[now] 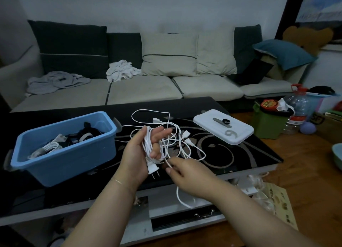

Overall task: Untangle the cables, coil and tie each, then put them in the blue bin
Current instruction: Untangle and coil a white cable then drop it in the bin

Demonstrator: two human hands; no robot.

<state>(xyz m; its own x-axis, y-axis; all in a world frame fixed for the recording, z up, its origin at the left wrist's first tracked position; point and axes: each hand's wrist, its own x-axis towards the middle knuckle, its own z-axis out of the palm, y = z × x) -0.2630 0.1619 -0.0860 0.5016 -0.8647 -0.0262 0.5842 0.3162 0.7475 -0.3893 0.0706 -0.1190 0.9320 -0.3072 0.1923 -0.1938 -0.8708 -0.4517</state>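
Item: white cable [148, 145], part-coiled round your left hand [137, 152]; right hand [182, 170] pinches its loose run above the bench [240, 154]. Keep turns even, feed slack steadily; bin [63, 165] waits left.

Forearms: both were left bare, no sleeves seen.
Left wrist [118, 182]: a thin, pale bracelet or thread was worn.
Left hand [140, 152]: no rings seen.
Right hand [187, 174]: bare.
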